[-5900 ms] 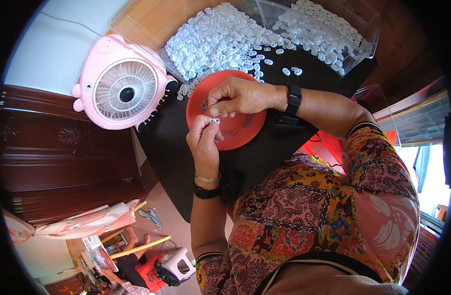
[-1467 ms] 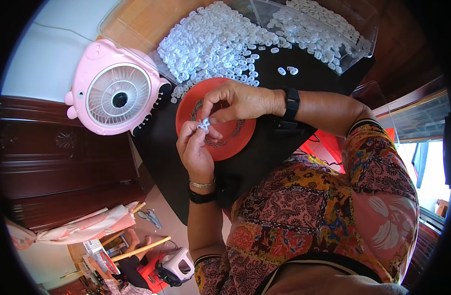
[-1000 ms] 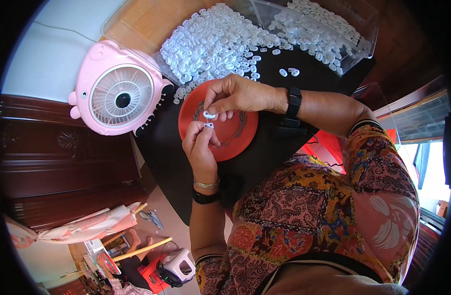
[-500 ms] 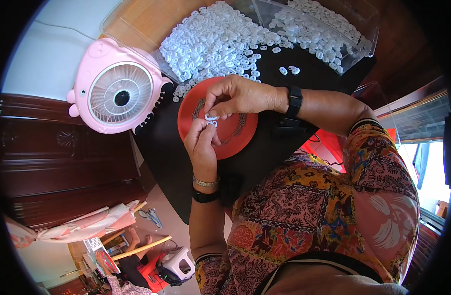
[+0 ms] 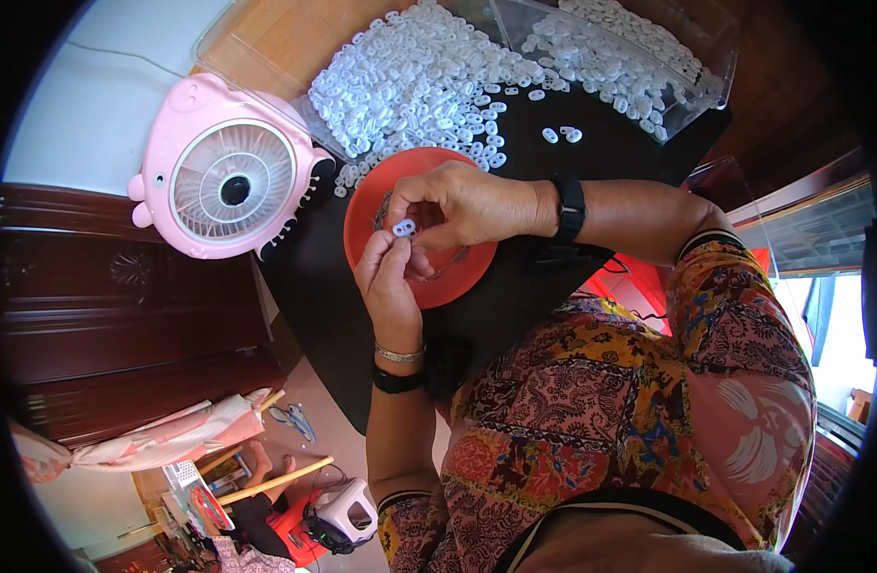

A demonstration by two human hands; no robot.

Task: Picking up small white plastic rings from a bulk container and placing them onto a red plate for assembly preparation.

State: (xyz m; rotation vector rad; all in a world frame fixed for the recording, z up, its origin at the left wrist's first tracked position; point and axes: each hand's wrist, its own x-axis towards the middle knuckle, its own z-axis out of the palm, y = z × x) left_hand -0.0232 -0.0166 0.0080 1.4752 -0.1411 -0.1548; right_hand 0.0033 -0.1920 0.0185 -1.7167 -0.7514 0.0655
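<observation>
A small white oval plastic piece with two holes (image 5: 403,228) is pinched at the fingertips of my left hand (image 5: 391,277). My right hand (image 5: 469,205) reaches in from the right, its index finger and thumb curled around that same piece. Both hands are over a round orange-red dish (image 5: 359,229). Inside the dish lies a ring of thin greyish strands (image 5: 383,208), partly covered by my hands. Just beyond the dish, a large heap of similar white pieces (image 5: 410,76) spreads out over the dark tabletop (image 5: 329,315).
A pink animal-shaped fan (image 5: 233,181) stands left of the dish. Clear plastic trays (image 5: 682,119) hold more white pieces at the back. A few loose pieces (image 5: 550,136) lie on the table. Lower left, a person's bare foot (image 5: 260,460) shows near a white-and-red stool (image 5: 351,511).
My right thumb and index finger have moved apart from their tight pinch. The white piece has turned, so its two holes now face up. Two pieces showed between my fingers before; one shows now.
</observation>
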